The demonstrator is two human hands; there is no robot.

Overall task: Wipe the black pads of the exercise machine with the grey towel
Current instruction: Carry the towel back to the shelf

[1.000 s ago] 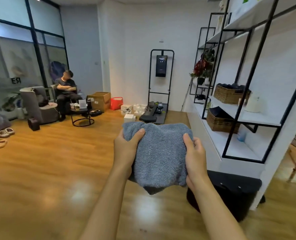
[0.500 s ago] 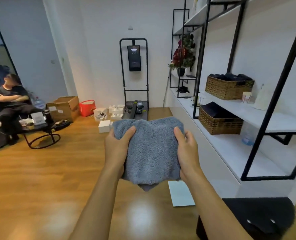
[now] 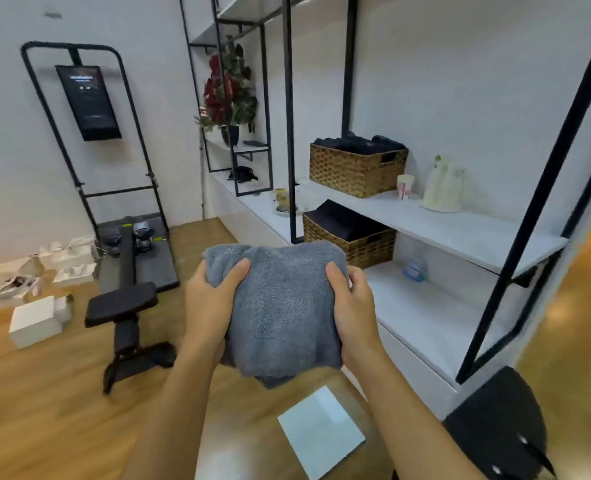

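We count two wicker baskets on the white shelving (image 3: pixel 460 233), at about one o'clock from the grey towel (image 3: pixel 283 306). The upper basket (image 3: pixel 352 171) is heaped with dark rolled cloth. The lower basket (image 3: pixel 349 245), one shelf down, holds flat-folded black fabric. From nine to ten o'clock several white boxes (image 3: pixel 34 323) sit on the wood floor (image 3: pixel 44 410); we cannot tell what is in them. The towel, folded into a thick wad, hangs in mid-air at the centre of our view, gripped from both sides. The left hand (image 3: pixel 211 306) and the right hand (image 3: pixel 352 306) each clamp it, thumb on top and fingers curled beneath. The exercise machine (image 3: pixel 89 133) stands at ten o'clock. Its one clearly visible black pad (image 3: pixel 122 303) lies at nine o'clock, apart from the towel.
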